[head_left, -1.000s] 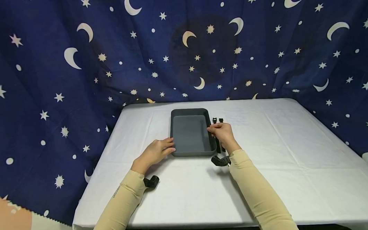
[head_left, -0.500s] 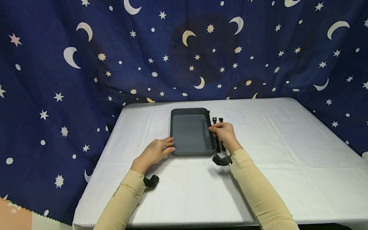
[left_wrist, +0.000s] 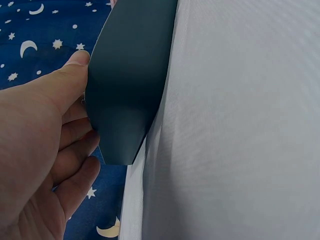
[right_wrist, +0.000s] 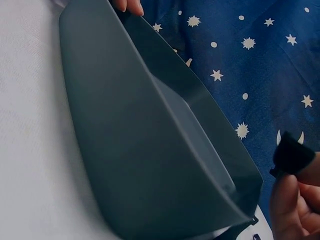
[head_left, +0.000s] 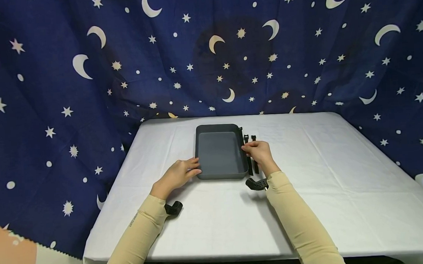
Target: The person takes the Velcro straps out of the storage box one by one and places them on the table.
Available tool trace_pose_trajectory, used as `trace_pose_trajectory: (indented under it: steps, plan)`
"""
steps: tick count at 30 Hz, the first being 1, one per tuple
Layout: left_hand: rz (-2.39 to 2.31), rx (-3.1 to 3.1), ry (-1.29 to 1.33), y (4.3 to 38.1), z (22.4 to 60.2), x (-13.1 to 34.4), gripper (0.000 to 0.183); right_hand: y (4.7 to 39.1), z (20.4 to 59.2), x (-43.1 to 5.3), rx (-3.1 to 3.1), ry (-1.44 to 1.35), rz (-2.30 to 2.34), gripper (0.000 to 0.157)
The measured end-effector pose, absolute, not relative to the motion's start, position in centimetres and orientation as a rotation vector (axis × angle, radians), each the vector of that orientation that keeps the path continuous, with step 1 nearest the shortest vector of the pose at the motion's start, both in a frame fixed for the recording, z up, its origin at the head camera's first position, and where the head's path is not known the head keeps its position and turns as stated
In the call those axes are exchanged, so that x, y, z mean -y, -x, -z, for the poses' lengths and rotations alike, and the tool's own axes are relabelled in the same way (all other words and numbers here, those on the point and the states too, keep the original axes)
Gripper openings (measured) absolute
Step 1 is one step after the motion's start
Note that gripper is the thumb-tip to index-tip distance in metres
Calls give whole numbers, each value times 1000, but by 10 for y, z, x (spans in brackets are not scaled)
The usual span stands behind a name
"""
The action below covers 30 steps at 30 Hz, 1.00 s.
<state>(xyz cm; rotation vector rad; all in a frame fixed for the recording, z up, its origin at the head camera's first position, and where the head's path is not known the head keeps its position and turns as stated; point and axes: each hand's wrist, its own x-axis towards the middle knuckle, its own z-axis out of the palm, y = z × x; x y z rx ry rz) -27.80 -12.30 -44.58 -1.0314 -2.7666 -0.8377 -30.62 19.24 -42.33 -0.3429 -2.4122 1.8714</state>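
Note:
A dark grey rectangular tray point(head_left: 219, 174) lies on the white tabletop. My left hand point(head_left: 178, 174) rests its fingertips on the tray's left rim, with thumb and fingers spread in the left wrist view. On the opposite side, my right hand point(head_left: 258, 155) pinches the end of a black strap point(right_wrist: 292, 154) between thumb and finger. A slotted strap head point(head_left: 240, 128) shows by the tray's far right corner; the strap's middle is mostly hidden. Two more black straps lie side by side right of the tray, a nearer strap point(head_left: 250, 168) and an outer strap point(head_left: 256, 168), partly covered by my right hand.
The white-clothed table point(head_left: 326, 189) extends on both sides of the tray. Behind it hangs a dark blue curtain point(head_left: 178, 50) with moons and stars. Black wrist mounts, a left mount point(head_left: 174, 208) and a right mount point(head_left: 256, 184), sit on my sleeves.
My right hand has shifted slightly right, from over the tray's rim to beside it. A strap head now shows at the far right corner. My left hand stays put.

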Motion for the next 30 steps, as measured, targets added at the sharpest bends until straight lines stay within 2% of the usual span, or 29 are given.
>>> trace_pose_trajectory:
  steps: [30]
  plan:
    - [852, 2782, 1019, 278, 445, 122, 44, 304, 428, -204, 2379, 336, -1868, 27]
